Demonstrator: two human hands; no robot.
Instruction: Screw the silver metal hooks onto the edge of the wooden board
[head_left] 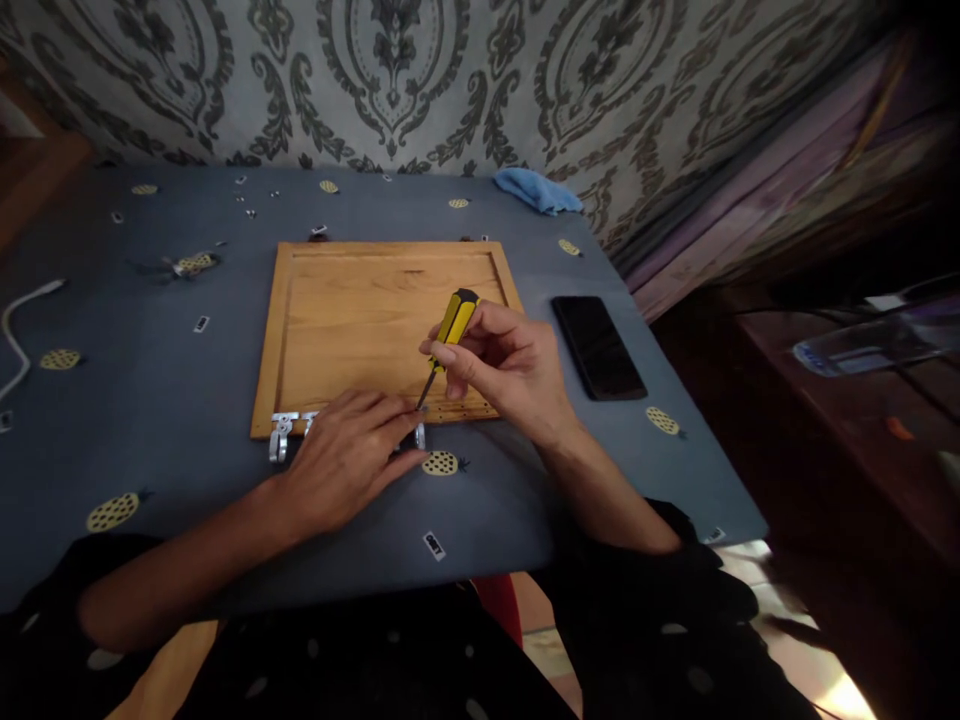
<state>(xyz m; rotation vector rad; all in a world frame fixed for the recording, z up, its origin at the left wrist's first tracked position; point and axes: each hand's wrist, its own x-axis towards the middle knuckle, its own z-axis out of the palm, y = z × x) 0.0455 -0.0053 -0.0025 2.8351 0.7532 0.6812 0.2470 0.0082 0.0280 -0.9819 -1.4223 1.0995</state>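
Note:
A wooden framed panel (352, 325) lies flat on the table. Along its near edge runs a silver metal hook rail (280, 436), its middle covered by my left hand (346, 455). The fingers of that hand press on the rail from above, with the thumb on its near side by the right-end hook. My right hand (521, 375) pinches a yellow and black screwdriver (454, 325), tilted with its handle up and to the right. Its tip meets the right end of the rail, beside my left fingertips; any screw there is too small to make out.
On the blue-grey tablecloth (180, 400), a black phone (598, 347) lies right of the panel. A blue cloth (538, 191) sits at the far right corner. Several tiny metal pieces (250, 212) are scattered at the back left. A white cable (22, 300) lies at the left.

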